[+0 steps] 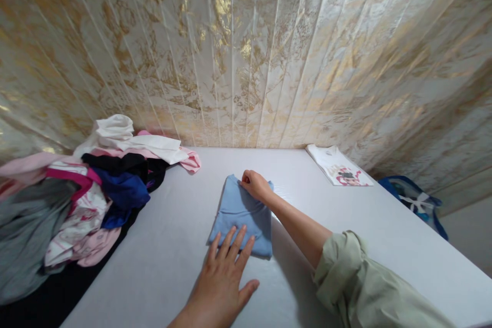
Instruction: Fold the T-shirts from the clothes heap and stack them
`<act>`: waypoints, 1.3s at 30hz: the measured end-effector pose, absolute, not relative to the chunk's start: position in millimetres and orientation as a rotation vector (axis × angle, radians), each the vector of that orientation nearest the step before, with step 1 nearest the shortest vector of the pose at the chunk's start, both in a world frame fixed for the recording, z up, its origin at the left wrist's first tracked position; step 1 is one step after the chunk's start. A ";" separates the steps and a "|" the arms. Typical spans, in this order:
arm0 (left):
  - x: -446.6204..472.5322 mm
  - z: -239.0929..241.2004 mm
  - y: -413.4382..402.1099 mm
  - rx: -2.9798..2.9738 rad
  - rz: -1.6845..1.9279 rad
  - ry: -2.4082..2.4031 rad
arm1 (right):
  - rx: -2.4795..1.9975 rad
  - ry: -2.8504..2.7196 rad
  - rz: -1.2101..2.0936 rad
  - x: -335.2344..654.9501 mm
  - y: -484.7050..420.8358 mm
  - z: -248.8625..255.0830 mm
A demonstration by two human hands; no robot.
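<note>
A light blue garment (246,218), folded into a small rectangle, lies on the white tabletop (169,246) in front of me. My left hand (226,271) rests with spread fingers, their tips flat on the garment's near edge. At the far edge of the same garment is my right hand (254,184), its fingers curled closed and pinching the blue fabric near the top. The fingertips of that hand are partly hidden. A crease runs across the middle of the garment between my two hands.
To the left is a loose heap of clothes (88,210) in grey, pink, white, blue and black. A folded white T-shirt (338,166) with a printed figure lies at the back right. Beyond the right edge sits a blue bag (417,205). A gold-patterned curtain (238,61) hangs behind.
</note>
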State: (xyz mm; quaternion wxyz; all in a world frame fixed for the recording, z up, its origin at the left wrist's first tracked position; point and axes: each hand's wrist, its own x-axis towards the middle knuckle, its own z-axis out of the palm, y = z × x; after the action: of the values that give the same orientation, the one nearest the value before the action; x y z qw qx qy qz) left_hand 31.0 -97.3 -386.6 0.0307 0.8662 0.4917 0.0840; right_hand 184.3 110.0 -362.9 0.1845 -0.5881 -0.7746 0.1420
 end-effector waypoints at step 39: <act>30.1 -388.1 -98.7 2.716 0.351 1.497 | -1.548 -2.186 0.409 175.9 114.1 -365.9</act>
State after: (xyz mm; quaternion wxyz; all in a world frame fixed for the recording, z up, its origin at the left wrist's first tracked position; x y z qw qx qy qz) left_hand 30.1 -98.7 -388.1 0.0105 0.8702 0.4796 0.1124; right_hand 175.9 114.1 -365.9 0.2141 -0.5580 -0.7881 0.1474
